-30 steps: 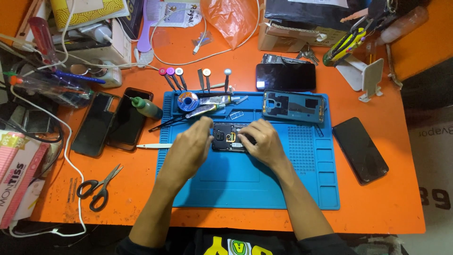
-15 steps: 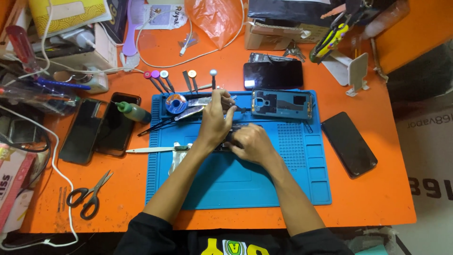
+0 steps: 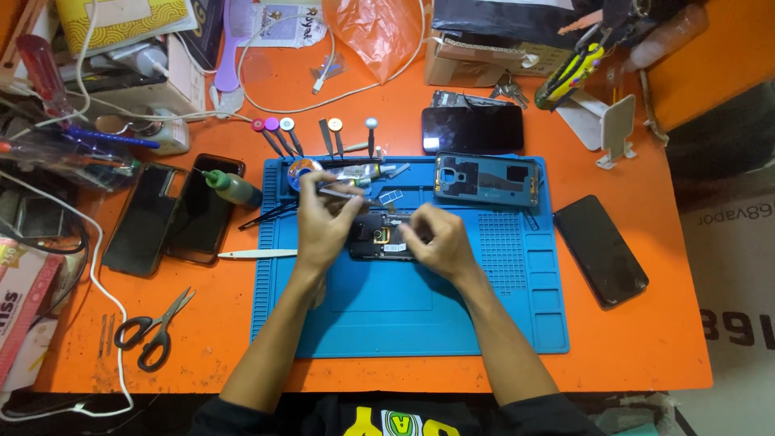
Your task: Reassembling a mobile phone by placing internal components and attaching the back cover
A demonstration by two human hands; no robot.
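Both hands work over one opened phone [image 3: 379, 236] lying flat on the blue silicone mat [image 3: 420, 323], near the middle of its upper half. Left hand [image 3: 323, 222] sits on the phone's left end, fingers curled around a thin metal tool, apparently tweezers [image 3: 343, 194], whose tip points toward the right hand and down at the exposed board; the grip reads as a pinch, probably chosen for fine control over small parts. Right hand [image 3: 432, 242] rests on the phone's right end, fingers bent and pressing on the body, likely to steady it against the tool (whether it also pinches a small part between fingertips cannot be told). Phone itself: dark, back cover off, a brass-coloured ring or camera surround visible between the two hands, dark board around it; most of the rest is hidden under the palms. Just beyond the right hand, at the mat's far edge, lies a separate phone frame [image 3: 487, 179], greyish, with cut-outs. Beyond the left hand, a solder spool [image 3: 304, 171] and small metal bits sit in the mat's tray, within easy reach. Outboard of the left hand: a white spudger [image 3: 246, 254], a green-capped bottle [image 3: 230, 186], two dark phones [image 3: 173, 214]. Scissors [image 3: 153, 331] lie nearer the left forearm on the orange table [image 3: 630, 347].
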